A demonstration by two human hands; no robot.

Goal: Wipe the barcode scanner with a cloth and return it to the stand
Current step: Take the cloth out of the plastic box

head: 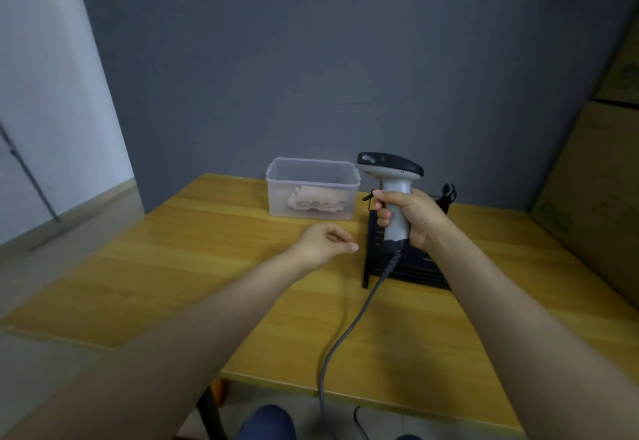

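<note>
My right hand (pixel 413 216) grips the grey handle of the barcode scanner (pixel 390 170), which stands upright with its black head pointing left, just above the black stand (pixel 415 263). Whether the scanner touches the stand I cannot tell. Its grey cable (pixel 345 329) runs down over the table's front edge. My left hand (pixel 325 241) hovers left of the stand with fingers loosely curled and nothing in it. A pale pink cloth (pixel 320 202) lies folded inside a clear plastic box (pixel 311 166) behind my left hand.
The yellow wooden table (pixel 207 249) stands against a grey wall. Cardboard boxes (pixel 594 180) are stacked along the right side. A black cable (pixel 447 190) loops behind the stand. My knee shows below the table's front edge.
</note>
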